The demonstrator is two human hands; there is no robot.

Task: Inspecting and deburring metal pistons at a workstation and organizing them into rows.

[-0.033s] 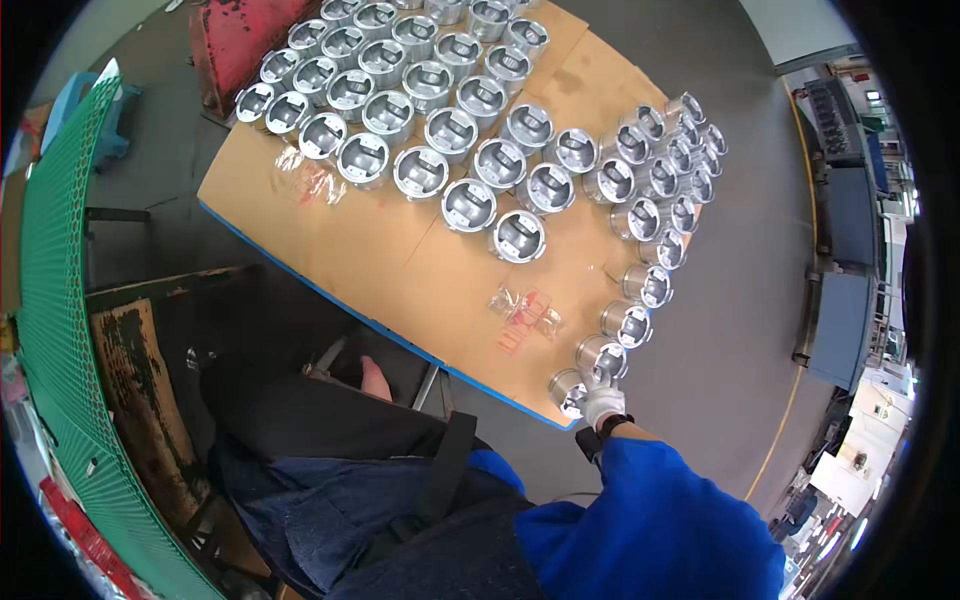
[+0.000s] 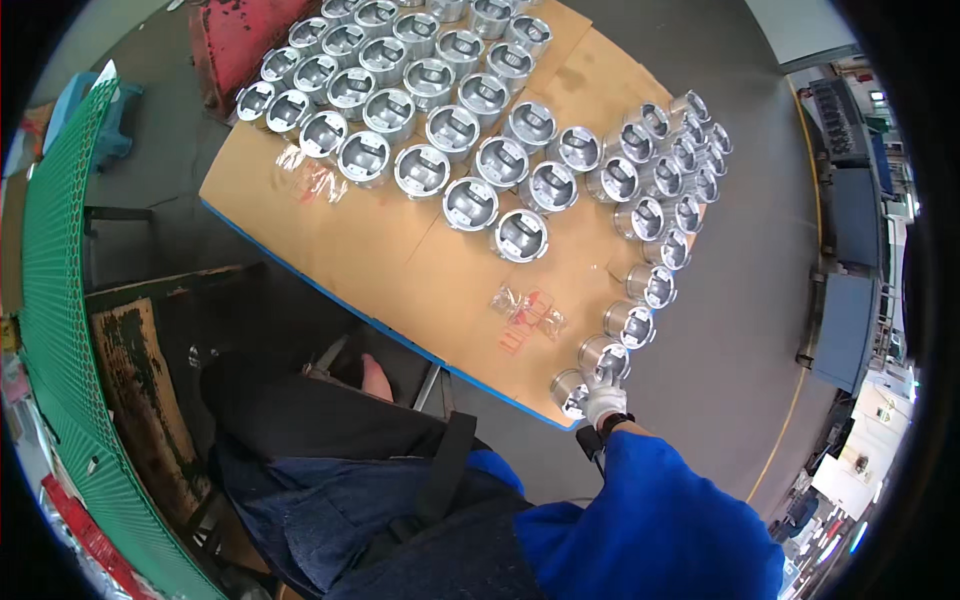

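My right hand (image 2: 606,401), in a white glove, reaches to the near right corner of the cardboard-covered table. Its fingers are at the near rim of a silvery metal piston (image 2: 594,352), closed on that edge as far as I can see. Close beside the same hand stands the corner piston (image 2: 566,391), partly covered by the glove. From there a line of pistons (image 2: 629,324) runs along the right edge toward a denser cluster. All of them stand hollow side up. My left hand is not in view.
Many more pistons (image 2: 422,172) stand in rows over the far and left part of the cardboard (image 2: 370,250). Clear plastic scraps (image 2: 520,305) lie near its middle. Green mesh (image 2: 60,300) rises at the left, and a red metal box (image 2: 225,55) stands beyond the far left corner.
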